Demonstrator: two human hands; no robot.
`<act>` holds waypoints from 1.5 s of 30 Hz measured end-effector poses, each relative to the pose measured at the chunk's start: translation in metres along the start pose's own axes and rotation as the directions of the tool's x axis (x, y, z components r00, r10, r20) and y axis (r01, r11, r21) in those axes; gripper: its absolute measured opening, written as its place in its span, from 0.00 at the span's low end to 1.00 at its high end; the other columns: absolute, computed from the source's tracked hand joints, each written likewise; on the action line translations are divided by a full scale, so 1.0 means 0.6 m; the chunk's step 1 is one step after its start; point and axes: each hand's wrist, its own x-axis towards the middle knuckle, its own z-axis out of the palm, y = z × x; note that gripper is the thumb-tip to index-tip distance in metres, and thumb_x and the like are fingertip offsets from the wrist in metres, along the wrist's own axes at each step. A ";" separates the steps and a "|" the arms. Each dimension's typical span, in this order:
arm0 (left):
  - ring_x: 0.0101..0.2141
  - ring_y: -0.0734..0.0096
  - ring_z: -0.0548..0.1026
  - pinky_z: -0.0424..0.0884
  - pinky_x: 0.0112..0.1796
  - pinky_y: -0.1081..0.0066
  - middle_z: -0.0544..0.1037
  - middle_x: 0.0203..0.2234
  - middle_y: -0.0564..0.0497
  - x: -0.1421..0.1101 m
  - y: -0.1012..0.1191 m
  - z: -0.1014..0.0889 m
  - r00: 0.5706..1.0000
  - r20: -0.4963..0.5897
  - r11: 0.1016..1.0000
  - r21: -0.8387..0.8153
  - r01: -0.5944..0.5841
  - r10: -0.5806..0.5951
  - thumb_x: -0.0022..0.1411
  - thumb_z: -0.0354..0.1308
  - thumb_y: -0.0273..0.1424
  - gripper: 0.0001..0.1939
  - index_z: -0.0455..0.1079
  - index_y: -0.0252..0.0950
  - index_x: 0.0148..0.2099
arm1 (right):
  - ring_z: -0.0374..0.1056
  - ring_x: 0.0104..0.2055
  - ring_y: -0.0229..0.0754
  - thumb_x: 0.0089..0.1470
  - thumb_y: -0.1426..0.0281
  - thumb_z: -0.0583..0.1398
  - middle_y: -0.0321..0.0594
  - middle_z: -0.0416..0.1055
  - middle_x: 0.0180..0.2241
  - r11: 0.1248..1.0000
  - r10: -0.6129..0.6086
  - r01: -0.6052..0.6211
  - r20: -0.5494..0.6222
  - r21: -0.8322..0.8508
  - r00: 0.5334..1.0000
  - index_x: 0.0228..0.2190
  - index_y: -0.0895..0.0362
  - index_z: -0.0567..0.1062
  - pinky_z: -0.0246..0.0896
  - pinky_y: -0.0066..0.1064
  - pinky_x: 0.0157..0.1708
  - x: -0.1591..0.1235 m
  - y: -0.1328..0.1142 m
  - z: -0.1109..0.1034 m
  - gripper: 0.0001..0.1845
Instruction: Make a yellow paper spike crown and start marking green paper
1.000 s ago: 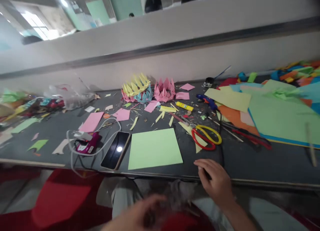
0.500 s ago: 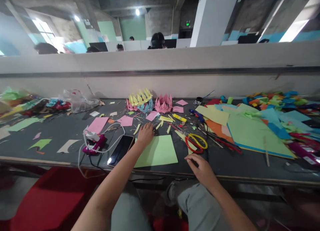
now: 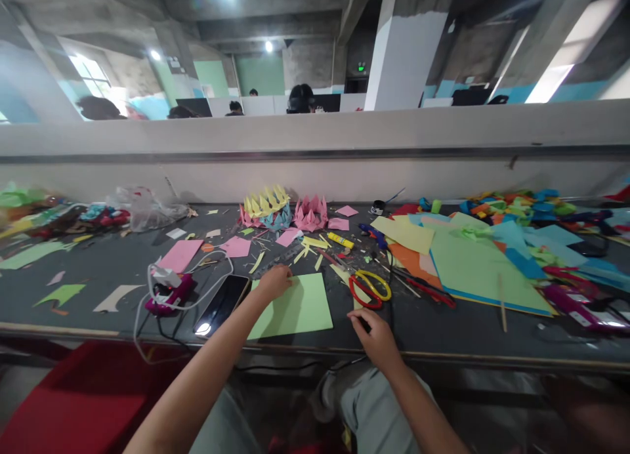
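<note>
My left hand [image 3: 275,282] is at the upper left edge of a light green paper sheet [image 3: 300,309], fingers curled. They close on the near side of a see-through ruler [image 3: 281,260] lying slanted behind them; the fingertips are partly hidden. My right hand [image 3: 373,334] is over the table's front edge, right of the sheet. Its thumb and index finger meet at the tips, and anything between them is too small to make out. Just beyond it lie scissors [image 3: 371,290] with red and yellow handles.
A phone [image 3: 222,304] and a purple power strip [image 3: 170,295] with white cables are on the left. Folded paper crowns [image 3: 311,214] stand at the back. A yellow glue stick [image 3: 340,241], a glue gun [image 3: 373,235] and a stack of coloured paper [image 3: 485,273] lie rightward.
My left hand has drawn slightly toward me and its fingers have curled; the ruler now shows behind it. My right hand has hardly moved over the table. The camera view has shifted.
</note>
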 end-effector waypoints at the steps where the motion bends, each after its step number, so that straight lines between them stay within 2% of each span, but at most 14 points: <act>1: 0.42 0.65 0.71 0.69 0.42 0.59 0.70 0.44 0.46 0.006 0.000 -0.004 0.999 0.031 1.000 -0.003 0.011 -0.011 0.61 0.53 0.35 0.14 0.66 0.33 0.47 | 0.69 0.36 0.45 0.52 0.66 0.51 0.44 0.74 0.31 1.000 0.006 -0.006 0.002 0.012 1.000 0.28 0.57 0.74 0.62 0.34 0.38 0.001 0.001 -0.001 0.13; 7: 0.38 0.68 0.72 0.71 0.38 0.62 0.72 0.40 0.47 0.043 -0.011 -0.023 0.985 0.172 0.998 -0.052 0.017 -0.008 0.61 0.53 0.35 0.14 0.66 0.32 0.46 | 0.69 0.34 0.43 0.52 0.66 0.52 0.43 0.74 0.30 0.996 0.047 -0.049 0.031 0.071 0.998 0.28 0.58 0.74 0.62 0.32 0.35 0.012 0.005 -0.005 0.13; 12: 0.33 0.70 0.72 0.70 0.36 0.66 0.74 0.32 0.50 0.057 -0.019 -0.025 0.985 0.174 0.997 -0.073 0.005 0.007 0.59 0.56 0.33 0.10 0.69 0.31 0.39 | 0.70 0.31 0.43 0.53 0.65 0.52 0.43 0.74 0.28 0.990 0.084 -0.087 0.030 0.114 0.996 0.29 0.59 0.74 0.62 0.31 0.32 0.016 0.001 -0.008 0.14; 15: 0.30 0.66 0.73 0.66 0.32 0.69 0.75 0.27 0.48 0.043 -0.012 -0.032 0.993 0.114 0.996 -0.085 -0.032 0.042 0.53 0.58 0.29 0.05 0.71 0.32 0.33 | 0.71 0.31 0.43 0.54 0.64 0.53 0.43 0.74 0.27 0.983 0.100 -0.101 0.009 0.156 0.995 0.29 0.59 0.74 0.63 0.31 0.31 0.020 0.004 -0.009 0.14; 21: 0.35 0.66 0.74 0.64 0.33 0.72 0.77 0.34 0.51 -0.034 0.023 -0.063 0.970 -0.089 0.961 -0.144 -0.236 0.225 0.59 0.47 0.35 0.13 0.72 0.39 0.35 | 0.70 0.32 0.41 0.56 0.64 0.51 0.42 0.74 0.29 0.980 0.094 -0.064 -0.154 0.186 0.984 0.29 0.58 0.73 0.64 0.32 0.33 0.018 0.003 -0.017 0.14; 23: 0.33 0.66 0.74 0.63 0.31 0.72 0.77 0.32 0.53 -0.062 0.034 -0.067 0.946 -0.155 0.949 -0.095 -0.300 0.283 0.59 0.48 0.35 0.12 0.72 0.41 0.32 | 0.68 0.37 0.42 0.55 0.65 0.53 0.43 0.73 0.32 0.992 0.018 0.013 -0.249 0.123 0.968 0.30 0.57 0.73 0.62 0.35 0.39 0.015 -0.016 -0.018 0.12; 25: 0.33 0.67 0.74 0.63 0.33 0.72 0.77 0.30 0.53 -0.085 0.044 -0.063 0.900 -0.229 0.921 -0.035 -0.389 0.371 0.59 0.49 0.33 0.11 0.71 0.40 0.31 | 0.66 0.42 0.43 0.53 0.67 0.55 0.43 0.73 0.35 0.984 -0.179 0.174 -0.294 -0.045 0.939 0.33 0.56 0.73 0.58 0.38 0.45 0.018 -0.046 -0.017 0.09; 28: 0.31 0.67 0.73 0.62 0.34 0.70 0.76 0.26 0.53 -0.106 0.054 -0.048 0.839 -0.288 0.880 0.036 -0.473 0.463 0.59 0.50 0.29 0.09 0.70 0.38 0.29 | 0.65 0.44 0.43 0.53 0.69 0.56 0.43 0.73 0.38 0.883 -0.411 0.365 -0.112 -0.294 0.905 0.39 0.55 0.73 0.55 0.38 0.47 0.046 -0.098 -0.013 0.10; 30: 0.30 0.68 0.72 0.62 0.34 0.69 0.75 0.25 0.53 -0.112 0.053 -0.037 0.824 -0.321 0.873 0.023 -0.487 0.467 0.59 0.51 0.27 0.08 0.69 0.37 0.29 | 0.67 0.42 0.42 0.55 0.67 0.56 0.42 0.74 0.38 0.876 -0.337 0.366 0.145 -0.313 0.930 0.39 0.56 0.73 0.57 0.35 0.45 0.075 -0.128 -0.007 0.11; 31: 0.30 0.68 0.72 0.62 0.34 0.69 0.75 0.25 0.53 -0.113 0.051 -0.033 0.822 -0.337 0.873 0.000 -0.487 0.458 0.58 0.51 0.26 0.08 0.69 0.37 0.28 | 0.68 0.41 0.42 0.55 0.65 0.56 0.42 0.74 0.37 0.873 -0.277 0.365 0.289 -0.322 0.916 0.39 0.56 0.74 0.57 0.34 0.43 0.091 -0.140 -0.003 0.12; 34: 0.30 0.70 0.71 0.62 0.34 0.71 0.74 0.25 0.53 -0.110 0.041 -0.018 0.839 -0.365 0.876 -0.107 -0.469 0.404 0.58 0.52 0.25 0.07 0.69 0.37 0.28 | 0.69 0.39 0.44 0.56 0.63 0.55 0.42 0.75 0.34 0.838 -0.156 0.417 0.576 -0.353 0.803 0.34 0.57 0.76 0.58 0.32 0.39 0.127 -0.156 0.014 0.13; 40: 0.29 0.71 0.71 0.62 0.33 0.73 0.75 0.25 0.51 -0.088 0.054 0.018 0.873 -0.221 0.824 -0.294 -0.485 0.435 0.59 0.53 0.29 0.08 0.72 0.38 0.29 | 0.71 0.36 0.41 0.57 0.69 0.53 0.39 0.77 0.31 0.861 -0.111 0.409 0.673 -0.302 0.732 0.30 0.56 0.77 0.56 0.29 0.37 0.127 -0.124 0.017 0.13; 43: 0.29 0.73 0.71 0.62 0.31 0.76 0.74 0.24 0.53 -0.089 0.060 0.014 0.864 -0.059 0.772 -0.421 -0.476 0.500 0.59 0.53 0.33 0.09 0.72 0.38 0.29 | 0.70 0.35 0.39 0.57 0.70 0.54 0.36 0.77 0.30 0.904 -0.139 0.381 0.709 -0.195 0.692 0.29 0.54 0.78 0.55 0.28 0.38 0.114 -0.102 -0.014 0.12; 45: 0.29 0.74 0.71 0.62 0.30 0.77 0.74 0.25 0.53 -0.090 0.049 0.004 0.876 0.042 0.782 -0.472 -0.407 0.481 0.59 0.53 0.34 0.10 0.70 0.37 0.28 | 0.70 0.33 0.39 0.56 0.69 0.55 0.36 0.77 0.28 0.932 -0.106 0.317 0.708 -0.173 0.698 0.27 0.54 0.78 0.55 0.28 0.36 0.109 -0.086 -0.048 0.12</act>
